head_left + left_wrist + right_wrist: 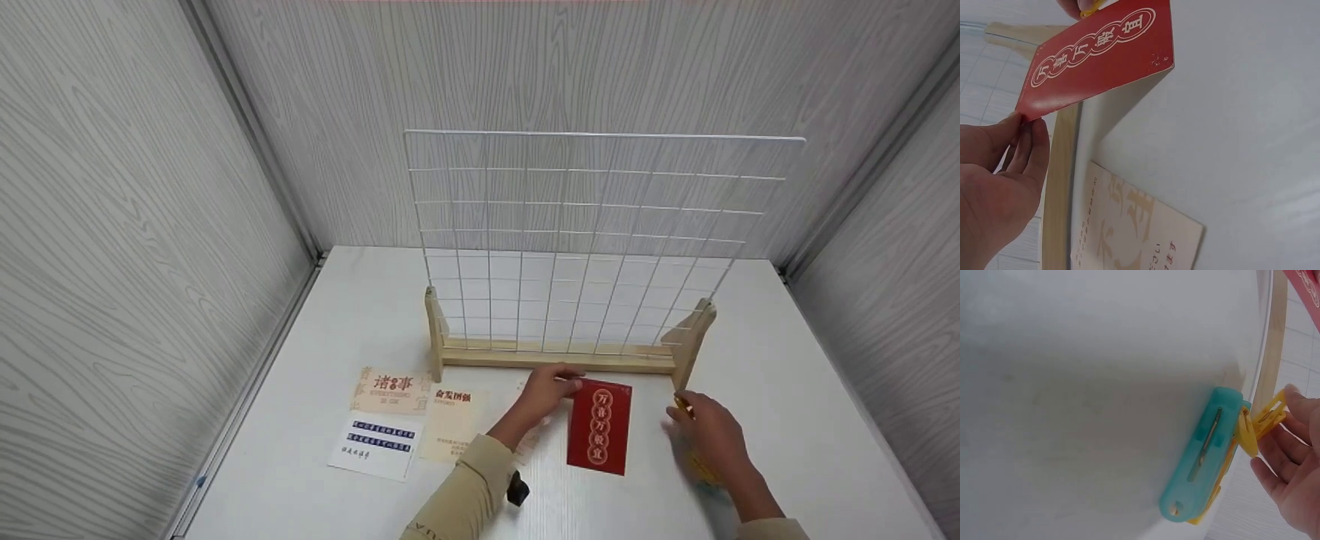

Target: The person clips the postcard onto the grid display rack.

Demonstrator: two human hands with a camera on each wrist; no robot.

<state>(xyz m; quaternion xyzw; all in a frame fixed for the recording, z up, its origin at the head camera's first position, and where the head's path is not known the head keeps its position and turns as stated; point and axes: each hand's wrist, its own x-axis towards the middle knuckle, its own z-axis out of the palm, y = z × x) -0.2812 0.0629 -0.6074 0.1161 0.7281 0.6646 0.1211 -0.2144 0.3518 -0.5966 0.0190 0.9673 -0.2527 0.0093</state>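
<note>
My left hand pinches a red card with gold Chinese characters at its top left corner. The left wrist view shows the card tilted and lifted off the white table, thumb on one face and fingers behind. To the right of the card, my right hand pinches a small yellow clothes peg between thumb and fingers. Beside that hand are a larger teal clothes peg and another yellow peg. A white wire grid stands upright in a wooden base beyond both hands.
Left of the left arm lie several paper cards: an orange-and-cream card, a white card with blue strips and a cream card. A pale card is partly behind the left arm. Wood-patterned walls enclose the white table.
</note>
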